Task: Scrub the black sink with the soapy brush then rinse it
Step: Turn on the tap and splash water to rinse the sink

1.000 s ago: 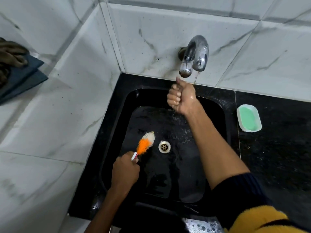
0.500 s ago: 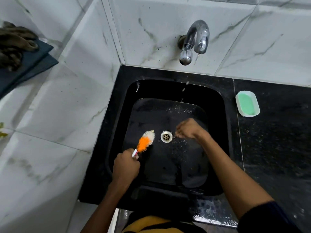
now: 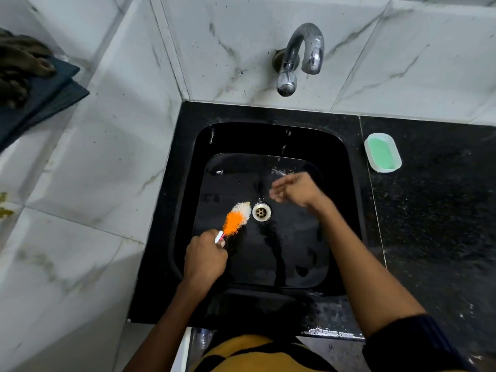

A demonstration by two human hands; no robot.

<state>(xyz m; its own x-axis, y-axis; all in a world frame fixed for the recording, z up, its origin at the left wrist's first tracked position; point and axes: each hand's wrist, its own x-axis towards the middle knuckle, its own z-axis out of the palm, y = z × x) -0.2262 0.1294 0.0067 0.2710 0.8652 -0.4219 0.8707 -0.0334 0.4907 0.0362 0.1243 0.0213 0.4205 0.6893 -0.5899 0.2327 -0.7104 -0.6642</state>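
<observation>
Head view shows the left hand (image 3: 205, 257) gripping the brush (image 3: 236, 218) low in the black sink (image 3: 268, 140), mid-frame, bristles beside the drain (image 3: 261, 211). Right hand (image 3: 298, 190) hangs open, empty. Best to push bristles down flat and rub round the drain.

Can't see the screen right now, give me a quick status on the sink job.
Left hand gripping brush, bristles beside the drain. Right hand open, empty, over wet sink. Nothing blocking.
</observation>
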